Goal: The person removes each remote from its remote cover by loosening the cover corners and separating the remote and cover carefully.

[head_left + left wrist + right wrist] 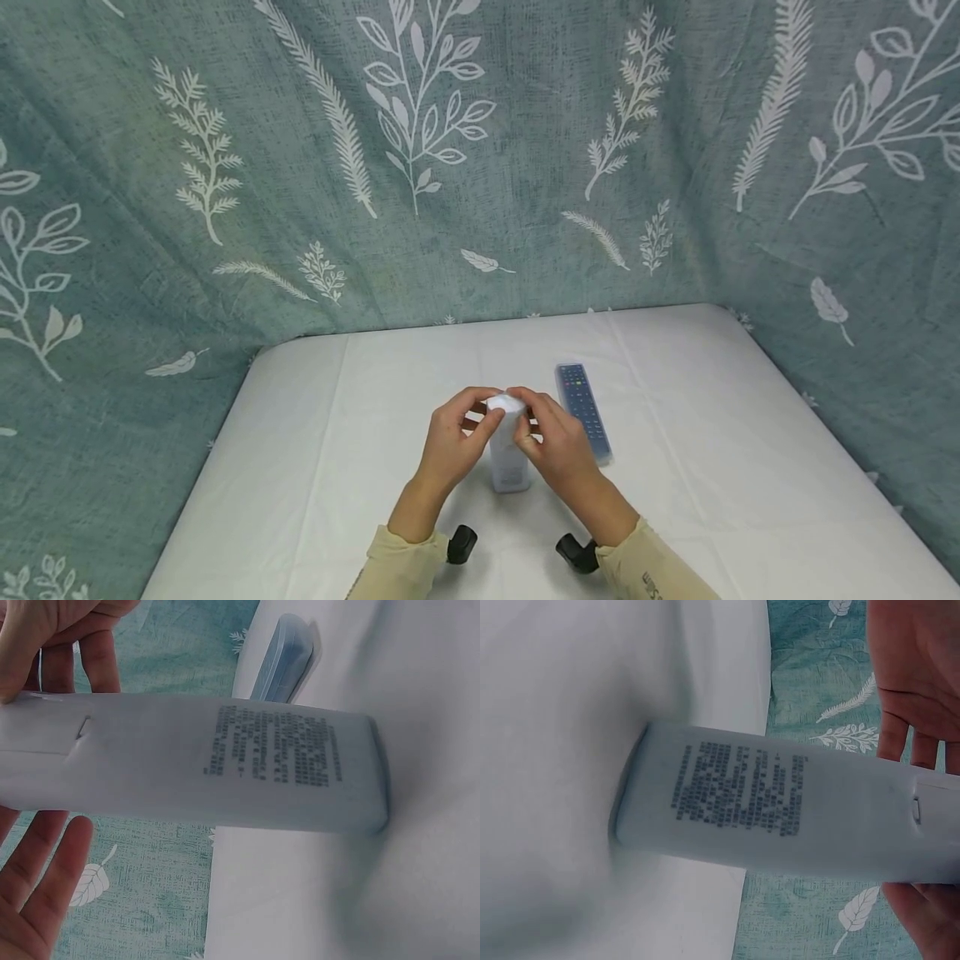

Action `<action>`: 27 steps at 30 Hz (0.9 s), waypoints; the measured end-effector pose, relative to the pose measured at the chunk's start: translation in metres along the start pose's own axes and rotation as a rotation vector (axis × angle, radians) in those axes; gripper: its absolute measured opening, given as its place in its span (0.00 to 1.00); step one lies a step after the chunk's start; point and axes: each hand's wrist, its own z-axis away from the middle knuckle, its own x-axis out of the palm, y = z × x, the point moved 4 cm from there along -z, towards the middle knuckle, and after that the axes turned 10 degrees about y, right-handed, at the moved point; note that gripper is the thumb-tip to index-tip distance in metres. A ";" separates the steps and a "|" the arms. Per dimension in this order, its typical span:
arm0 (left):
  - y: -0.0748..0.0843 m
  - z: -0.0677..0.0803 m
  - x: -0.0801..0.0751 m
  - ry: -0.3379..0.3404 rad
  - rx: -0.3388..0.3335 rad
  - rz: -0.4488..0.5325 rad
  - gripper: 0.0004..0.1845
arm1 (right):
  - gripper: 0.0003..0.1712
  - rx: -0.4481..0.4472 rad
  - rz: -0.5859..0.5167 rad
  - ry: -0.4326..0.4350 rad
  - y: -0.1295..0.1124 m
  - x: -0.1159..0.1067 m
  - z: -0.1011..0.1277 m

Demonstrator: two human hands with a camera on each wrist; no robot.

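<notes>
A white remote control [510,467] stands roughly upright between my hands, its back towards me. In the left wrist view the back of this remote [285,750] shows a block of printed text and a small latch. At the upper end, my left hand [452,437] pinches the left side with thumb and fingers. My right hand [558,442] pinches the right side of the same end. Whether the lower end touches the table cannot be told. Just right of my right hand, a second remote [583,412] with dark blue buttons lies face up in a clear cover.
A white cloth covers the table [360,417]. Green fabric with white leaf patterns [480,167] hangs behind and along both sides. Black wrist-worn pieces [462,544] stick out from both sleeves, low over the cloth.
</notes>
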 end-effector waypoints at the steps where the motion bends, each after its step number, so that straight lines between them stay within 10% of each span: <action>1: 0.000 0.000 0.000 0.002 0.002 0.004 0.10 | 0.22 -0.005 -0.004 0.003 0.001 0.000 0.000; 27: -0.003 0.002 0.008 0.025 0.038 0.012 0.12 | 0.17 -0.044 -0.030 -0.007 0.010 -0.007 -0.003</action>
